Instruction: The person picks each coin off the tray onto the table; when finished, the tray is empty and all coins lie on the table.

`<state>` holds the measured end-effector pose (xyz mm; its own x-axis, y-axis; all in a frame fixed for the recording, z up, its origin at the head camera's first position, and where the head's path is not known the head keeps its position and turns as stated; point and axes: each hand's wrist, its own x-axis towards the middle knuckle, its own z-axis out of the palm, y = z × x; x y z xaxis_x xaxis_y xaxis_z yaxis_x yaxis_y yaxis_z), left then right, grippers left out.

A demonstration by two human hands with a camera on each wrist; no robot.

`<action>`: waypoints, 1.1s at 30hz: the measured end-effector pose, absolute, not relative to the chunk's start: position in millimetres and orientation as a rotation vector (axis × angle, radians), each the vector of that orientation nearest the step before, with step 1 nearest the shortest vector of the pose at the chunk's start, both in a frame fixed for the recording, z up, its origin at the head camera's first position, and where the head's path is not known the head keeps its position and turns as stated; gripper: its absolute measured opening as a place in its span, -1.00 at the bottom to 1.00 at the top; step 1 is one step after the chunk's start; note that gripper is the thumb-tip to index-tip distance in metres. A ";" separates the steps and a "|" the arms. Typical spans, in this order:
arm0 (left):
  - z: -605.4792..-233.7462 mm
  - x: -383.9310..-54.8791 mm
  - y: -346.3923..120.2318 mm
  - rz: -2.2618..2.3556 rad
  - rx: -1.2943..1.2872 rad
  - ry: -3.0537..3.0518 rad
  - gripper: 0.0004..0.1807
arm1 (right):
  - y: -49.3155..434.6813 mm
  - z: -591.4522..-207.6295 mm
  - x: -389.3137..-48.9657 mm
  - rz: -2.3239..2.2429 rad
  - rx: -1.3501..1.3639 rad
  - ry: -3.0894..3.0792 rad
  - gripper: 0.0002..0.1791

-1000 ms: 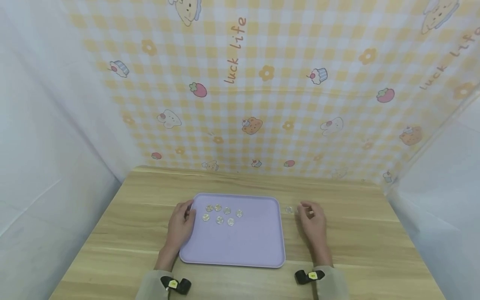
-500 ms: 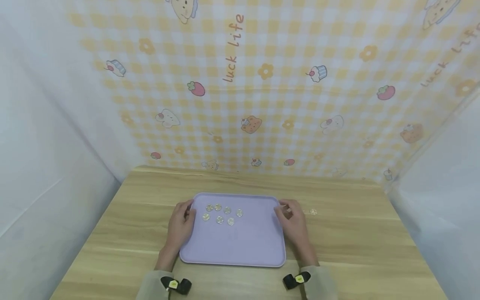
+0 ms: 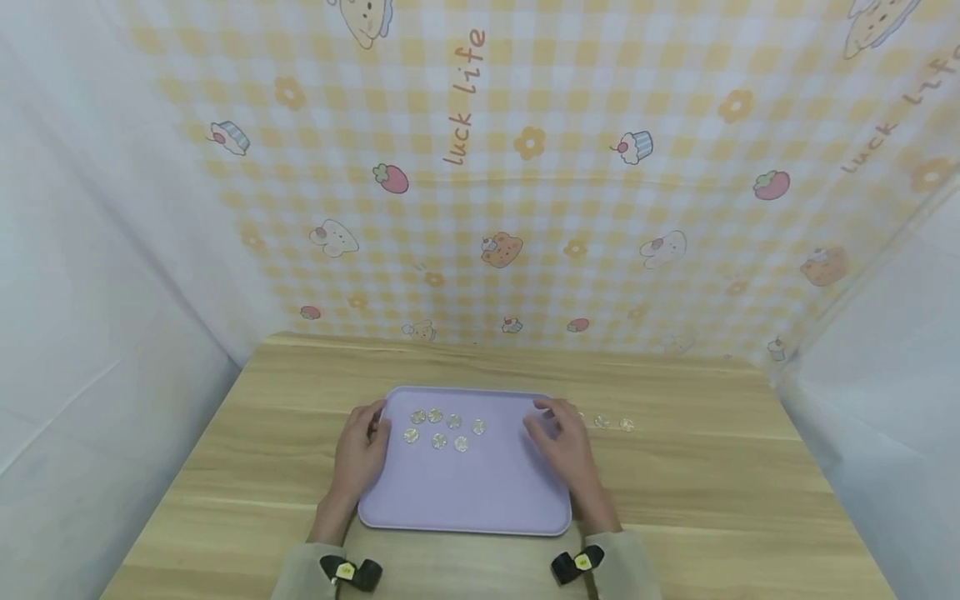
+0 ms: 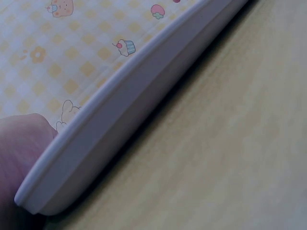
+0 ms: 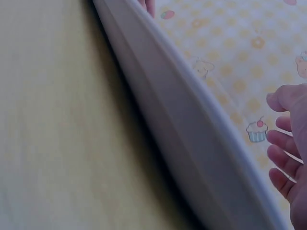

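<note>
Coins (image 3: pixel 438 441), seven, are lying on a purple tray (image 3: pixel 480 492).
Left hand (image 3: pixel 361 450) is gripping its edge; right hand (image 3: pixel 567 446) is hovering over it, fingers parted.

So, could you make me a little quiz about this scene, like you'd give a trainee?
1. How many shiny discs lie on the purple tray?
2. True or false: the left hand is at the tray's right edge.
3. Pick one: other discs lie on the table A) left of the tray, B) right of the tray, C) on both sides of it.

Key: 1. Seven. 2. False; it is at the left edge, and the right hand is at the right. 3. B.
</note>
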<state>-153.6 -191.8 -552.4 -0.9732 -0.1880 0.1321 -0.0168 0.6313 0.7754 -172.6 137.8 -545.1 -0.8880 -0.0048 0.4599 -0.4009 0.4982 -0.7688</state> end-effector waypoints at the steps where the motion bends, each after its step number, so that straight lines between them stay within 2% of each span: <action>1: -552.6 -153.6 -192.0 -1.257 0.168 -2.651 -0.55 | 135.7 -544.0 -172.4 1.367 0.345 -2.362 -0.63; 16: -553.6 -152.2 -192.2 -1.265 0.176 -2.646 -0.56 | 96.8 -541.8 -169.1 1.308 0.446 -2.556 -0.48; 33: -553.3 -153.2 -191.4 -1.278 0.172 -2.649 -0.55 | 68.3 -563.4 -167.3 1.040 0.459 -2.536 -0.69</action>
<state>-153.2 -191.4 -553.3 -0.9742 -0.1885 0.1244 -0.0199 0.6205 0.7840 -167.3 68.3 -563.4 -0.8822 -0.1590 0.4433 -0.4244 0.6764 -0.6019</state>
